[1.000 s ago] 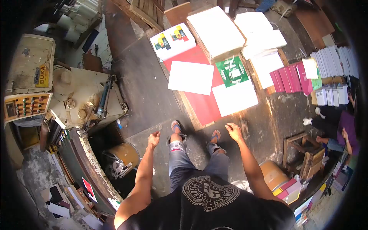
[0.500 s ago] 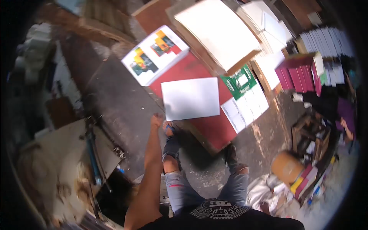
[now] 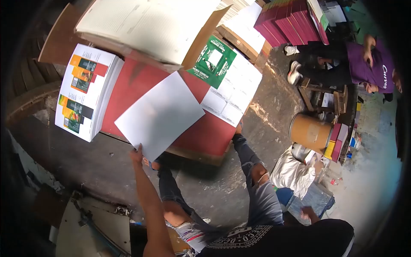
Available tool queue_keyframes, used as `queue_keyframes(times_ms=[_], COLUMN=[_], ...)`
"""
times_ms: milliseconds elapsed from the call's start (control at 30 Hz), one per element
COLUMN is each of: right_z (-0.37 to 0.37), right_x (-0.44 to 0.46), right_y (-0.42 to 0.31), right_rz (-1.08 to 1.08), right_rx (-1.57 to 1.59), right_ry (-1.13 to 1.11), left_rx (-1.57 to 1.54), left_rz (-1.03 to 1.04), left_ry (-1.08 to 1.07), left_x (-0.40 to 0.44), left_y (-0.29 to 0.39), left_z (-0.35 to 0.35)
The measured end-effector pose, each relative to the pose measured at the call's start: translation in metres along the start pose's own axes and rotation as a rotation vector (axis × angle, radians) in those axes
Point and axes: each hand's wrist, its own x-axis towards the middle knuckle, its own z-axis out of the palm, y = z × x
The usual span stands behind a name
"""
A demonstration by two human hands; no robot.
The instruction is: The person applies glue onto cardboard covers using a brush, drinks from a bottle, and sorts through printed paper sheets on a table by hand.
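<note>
My left hand pinches the near corner of a large white sheet, which lies tilted over a red board. To the left of the sheet stands a stack of printed sheets with orange and green pictures. On the right part of the red board lie a green printed sheet and a white sheet with printed panels. My right hand is low at the right, away from the sheets and blurred; its fingers are not clear.
A big pile of pale paper stands behind the red board. Maroon stacks are at the top right. A person in a purple shirt is near a wooden stool. A brown drum and white cloth lie nearer.
The view has turned and come closer to the paper stacks. My left hand has reached forward and taken hold of the white sheet's corner. My right hand has moved back to my side.
</note>
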Motion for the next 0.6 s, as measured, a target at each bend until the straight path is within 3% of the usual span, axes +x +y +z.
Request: queue_keyframes(times_ms=[67, 100, 133, 167, 200, 233, 267, 300, 333, 400, 433, 500, 600], right_z=[-0.005, -0.048, -0.110, -0.072, -0.095, -0.105, -0.136, -0.161, -0.189, -0.217, -0.168, -0.160, -0.195], right_x=[0.076, 0.097, 0.093, 0.162, 0.182, 0.196, 0.170, 0.154, 0.121, 0.087, 0.109, 0.112, 0.153], right_y=[0.016, -0.067, -0.162, -0.174, -0.232, -0.297, -0.370, -0.424, -0.461, -0.489, -0.492, -0.482, -0.448], right_rz=[-0.478, -0.007, -0.035, -0.339, -0.640, -0.686, -0.609, -0.747, -0.447, -0.388, -0.629, -0.709, -0.657], right_rx=[-0.571, 0.136, 0.462, 1.011, 1.098, 1.353, 1.137, 0.835, 0.744, 0.902, 1.038, 1.270, 1.363], right_ry=[0.309, 0.357, 0.290, 0.301, 0.127, -0.098, -0.149, -0.130, -0.322, -0.516, -0.286, 0.123, 0.132], left_rx=[-0.455, -0.500, -0.322, -0.304, -0.608, -0.681, -0.755, -0.829, -0.902, -0.940, -0.915, -0.830, -0.650], left_rz=[0.060, 0.049, -0.023, -0.036, -0.032, -0.087, -0.142, -0.198, -0.248, -0.261, -0.224, -0.168, -0.201], left_ry=[-0.092, -0.126, -0.173, -0.080, -0.067, -0.067, -0.063, -0.054, -0.069, -0.081, -0.080, -0.079, -0.152], left_x=[-0.048, -0.081, -0.109, -0.155, -0.191, -0.228, -0.266, -0.303, -0.331, -0.383, -0.406, -0.411, -0.394], left_y=[0.006, 0.018, 0.026, 0.057, 0.064, 0.074, 0.082, 0.091, 0.081, 0.094, 0.122, 0.131, 0.160], left_z=[0.015, 0.018, 0.017, 0.031, 0.050, 0.065, 0.079, 0.094, 0.113, 0.138, 0.153, 0.178, 0.220])
